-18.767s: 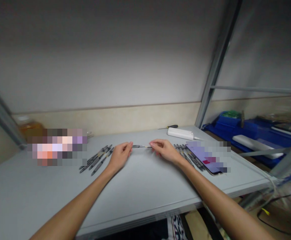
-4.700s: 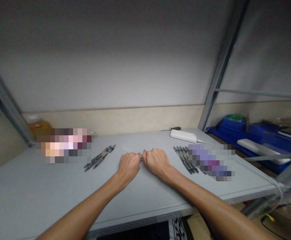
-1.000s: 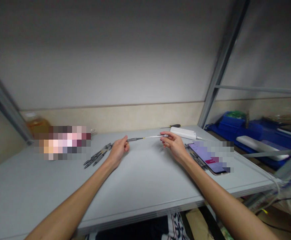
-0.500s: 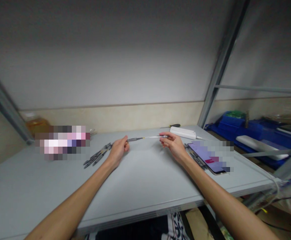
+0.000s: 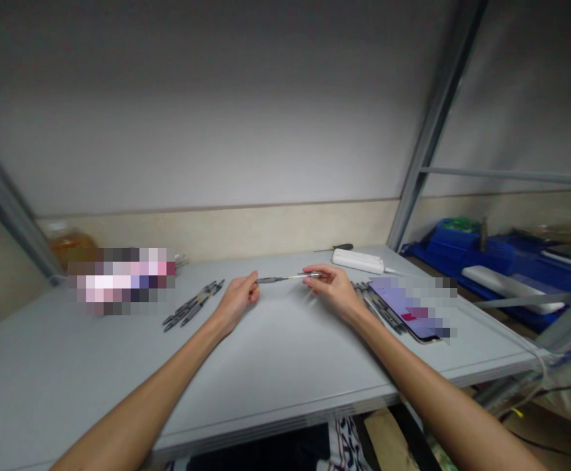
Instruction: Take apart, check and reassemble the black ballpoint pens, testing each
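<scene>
My left hand (image 5: 240, 296) is closed around one end of a grey pen barrel (image 5: 271, 280), which points right over the desk. A thin, pale refill (image 5: 295, 277) runs from the barrel's tip toward my other hand. My right hand (image 5: 331, 286) pinches a slim, shiny pen part (image 5: 314, 274) between thumb and fingers, at the refill's far end. Whether the refill is inside that part I cannot tell. Several grey pens (image 5: 194, 305) lie beside my left wrist. More grey pens (image 5: 383, 311) lie past my right wrist, partly behind the forearm.
A phone (image 5: 403, 307) with a lit screen lies beside the right-hand pens. Behind stand a white power strip (image 5: 358, 261) and a screwdriver (image 5: 343, 247). A blurred pink object (image 5: 128, 278) sits at the left. A metal post (image 5: 420, 150) rises at the back right.
My hands have come closer together, and less of the refill shows between them. The barrel has moved slightly right and down; the right hand has shifted a little left.
</scene>
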Available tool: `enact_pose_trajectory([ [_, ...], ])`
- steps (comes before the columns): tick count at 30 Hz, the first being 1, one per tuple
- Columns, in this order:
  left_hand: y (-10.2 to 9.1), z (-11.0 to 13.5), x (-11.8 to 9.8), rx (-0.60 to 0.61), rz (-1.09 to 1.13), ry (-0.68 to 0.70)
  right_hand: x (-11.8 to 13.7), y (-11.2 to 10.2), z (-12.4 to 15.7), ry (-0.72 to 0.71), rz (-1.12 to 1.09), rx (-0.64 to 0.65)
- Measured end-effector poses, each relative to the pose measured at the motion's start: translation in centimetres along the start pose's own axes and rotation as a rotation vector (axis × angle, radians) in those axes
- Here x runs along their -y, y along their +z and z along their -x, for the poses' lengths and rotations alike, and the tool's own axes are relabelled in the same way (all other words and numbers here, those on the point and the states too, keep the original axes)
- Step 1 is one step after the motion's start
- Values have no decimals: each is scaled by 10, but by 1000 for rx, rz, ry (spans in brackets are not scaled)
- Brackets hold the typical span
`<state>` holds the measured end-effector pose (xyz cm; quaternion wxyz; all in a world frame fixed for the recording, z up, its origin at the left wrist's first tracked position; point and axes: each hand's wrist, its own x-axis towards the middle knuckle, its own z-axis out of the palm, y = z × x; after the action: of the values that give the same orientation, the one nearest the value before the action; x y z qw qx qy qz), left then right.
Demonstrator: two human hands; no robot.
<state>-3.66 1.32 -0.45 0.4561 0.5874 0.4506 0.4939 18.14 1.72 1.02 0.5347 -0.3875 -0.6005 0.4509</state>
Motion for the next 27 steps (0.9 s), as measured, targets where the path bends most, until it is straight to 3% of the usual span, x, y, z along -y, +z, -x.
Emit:
enact_pose_trajectory([
  [6,5,3,1,54,36,-42,-5,1,0,-26,79,46],
  [12,1,3,0,56,-150,115,-2,1,2,41,234,85],
  [16,1,4,-3,73,-155,148,0,2,3,88,321,97],
  [19,1,4,-4,37,-114,132,0,1,2,86,273,103],
  [24,-3,0,-1,-31,-41,100,-4,-2,-2,-39,148,43],
  [27,-5,-1,1,-14,-41,92,-6,-2,-2,-7,192,71],
])
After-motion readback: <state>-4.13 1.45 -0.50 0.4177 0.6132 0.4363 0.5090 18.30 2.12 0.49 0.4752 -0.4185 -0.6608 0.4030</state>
